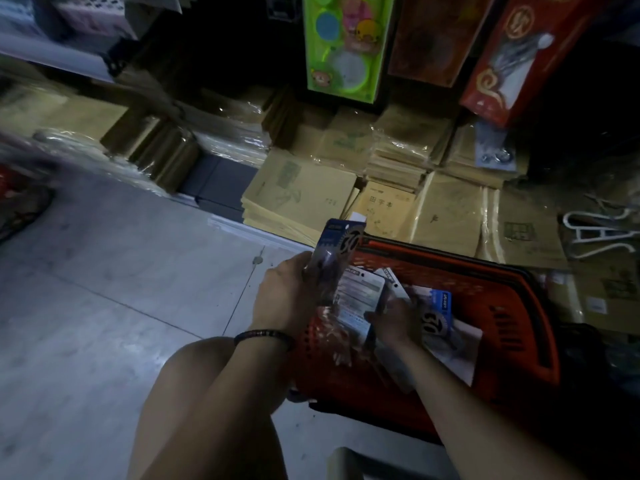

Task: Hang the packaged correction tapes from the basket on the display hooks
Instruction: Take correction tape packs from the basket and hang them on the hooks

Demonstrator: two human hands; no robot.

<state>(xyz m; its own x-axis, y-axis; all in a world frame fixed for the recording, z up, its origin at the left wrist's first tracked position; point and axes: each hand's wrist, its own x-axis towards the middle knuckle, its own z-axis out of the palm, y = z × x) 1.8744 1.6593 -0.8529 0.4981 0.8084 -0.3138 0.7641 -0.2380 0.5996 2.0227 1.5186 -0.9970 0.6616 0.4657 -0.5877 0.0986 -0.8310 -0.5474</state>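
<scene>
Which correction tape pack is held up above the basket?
The blue pack that the left hand grips, upright over the rim of the red basket; the other packs lie inside it.

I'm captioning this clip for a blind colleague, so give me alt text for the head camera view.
The left hand holds a blue correction tape pack upright at the rim of a red basket, while the right hand reaches among more packs inside it. Stacks of brown notebooks lie behind.

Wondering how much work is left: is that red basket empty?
Not empty: several packaged correction tapes lie inside the basket.
</scene>
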